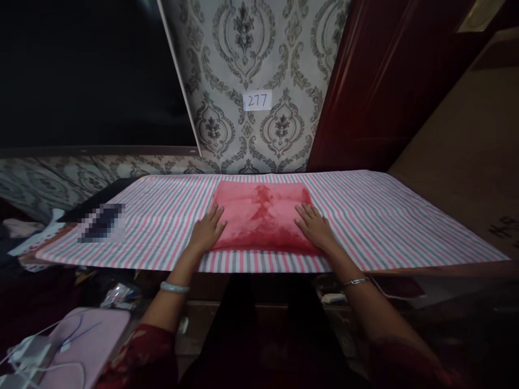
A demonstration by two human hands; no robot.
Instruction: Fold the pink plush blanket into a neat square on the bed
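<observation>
A folded red plush cloth (261, 219), with darker smudge-like patches across its nap, lies flat as a neat rectangle. My left hand (207, 229) rests on its left edge, fingers spread and pointing away from me. On the right edge, my right hand (317, 226) lies in much the same way, fingers apart. Neither hand grips the fabric. Beneath the bundle spreads a striped sheet (377, 216) in pink, grey and white, which covers the table.
A blurred-out dark object (101, 222) lies on the sheet's left side. Behind stand a television (93, 75) and a patterned wall bearing a paper label (257, 100). A large cardboard box (466, 140) borders the right. Lower left, cables (44, 362) lie over a pink surface (95, 335).
</observation>
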